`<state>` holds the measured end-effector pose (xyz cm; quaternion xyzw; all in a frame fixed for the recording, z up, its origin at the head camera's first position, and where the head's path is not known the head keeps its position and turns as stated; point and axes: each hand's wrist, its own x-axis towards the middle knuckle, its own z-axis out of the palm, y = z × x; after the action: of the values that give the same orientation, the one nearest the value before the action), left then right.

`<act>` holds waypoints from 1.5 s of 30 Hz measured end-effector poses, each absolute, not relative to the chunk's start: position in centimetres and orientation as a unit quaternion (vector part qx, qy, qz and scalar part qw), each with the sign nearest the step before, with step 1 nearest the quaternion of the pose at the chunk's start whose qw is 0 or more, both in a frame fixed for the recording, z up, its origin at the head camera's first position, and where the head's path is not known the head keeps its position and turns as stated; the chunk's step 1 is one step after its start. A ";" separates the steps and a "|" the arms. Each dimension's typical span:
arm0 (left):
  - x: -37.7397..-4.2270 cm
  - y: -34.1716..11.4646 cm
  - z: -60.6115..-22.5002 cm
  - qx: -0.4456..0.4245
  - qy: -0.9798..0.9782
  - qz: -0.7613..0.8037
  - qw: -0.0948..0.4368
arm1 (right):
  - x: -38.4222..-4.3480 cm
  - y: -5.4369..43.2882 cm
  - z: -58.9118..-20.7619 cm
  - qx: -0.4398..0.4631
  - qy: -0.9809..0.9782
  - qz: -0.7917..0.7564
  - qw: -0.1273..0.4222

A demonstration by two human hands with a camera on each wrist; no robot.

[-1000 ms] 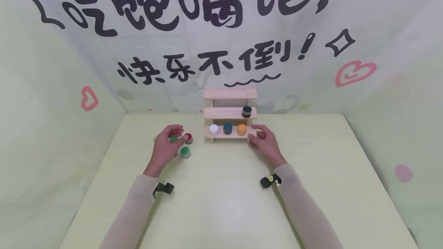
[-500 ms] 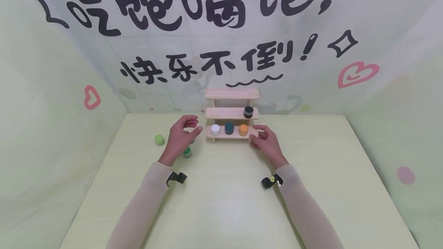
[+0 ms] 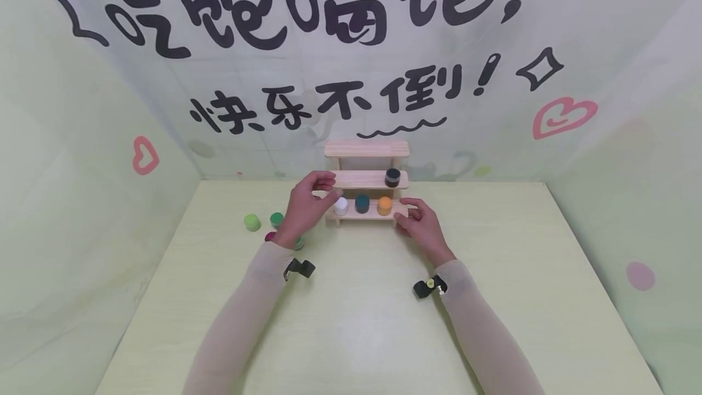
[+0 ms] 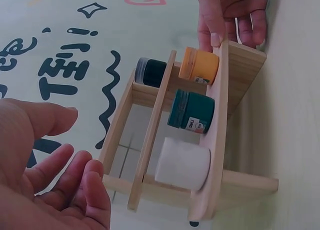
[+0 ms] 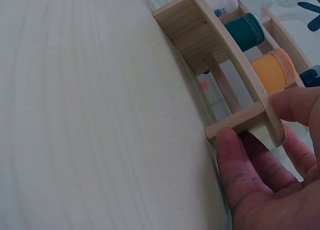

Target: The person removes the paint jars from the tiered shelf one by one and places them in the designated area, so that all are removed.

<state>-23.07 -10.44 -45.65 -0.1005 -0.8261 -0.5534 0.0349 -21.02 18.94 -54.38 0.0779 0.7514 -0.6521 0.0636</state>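
Observation:
A small three-tier wooden display rack (image 3: pixel 367 150) stands at the back of the table. White (image 3: pixel 340 206), dark green (image 3: pixel 362 203) and orange (image 3: pixel 384 206) paint jars line its lowest tier. One black paint jar (image 3: pixel 392 177) sits at the right of the middle tier. My left hand (image 3: pixel 308 205) hovers by the rack's left end; the left wrist view finds thumb and fingers (image 4: pixel 82 177) apart, holding nothing. My right hand (image 3: pixel 423 227) grips the rack's right end, thumb by the lowest board and a fingertip (image 5: pixel 227 137) against the leg.
Left of the rack stand a light green jar (image 3: pixel 252 222), a green jar (image 3: pixel 276 219) and a dark red jar (image 3: pixel 270 236). Another green jar (image 3: pixel 299 242) is partly hidden by my left wrist. A printed cloth (image 3: pixel 230 78) hangs behind the table.
My left hand has moved right and away from the loose jars to the rack's left end, holding nothing. The right hand keeps its grip; the rack's jars have not moved.

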 end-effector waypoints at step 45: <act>-27.2 1.3 -46.1 -0.100 -0.844 -0.525 -0.031 | -20.9 18.8 -54.0 0.068 0.728 -0.679 0.065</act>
<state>-27.17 1.34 -46.05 -0.1003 -0.8444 -0.5253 -0.0306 -20.90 18.79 -54.00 0.0685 0.7276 -0.6795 0.0646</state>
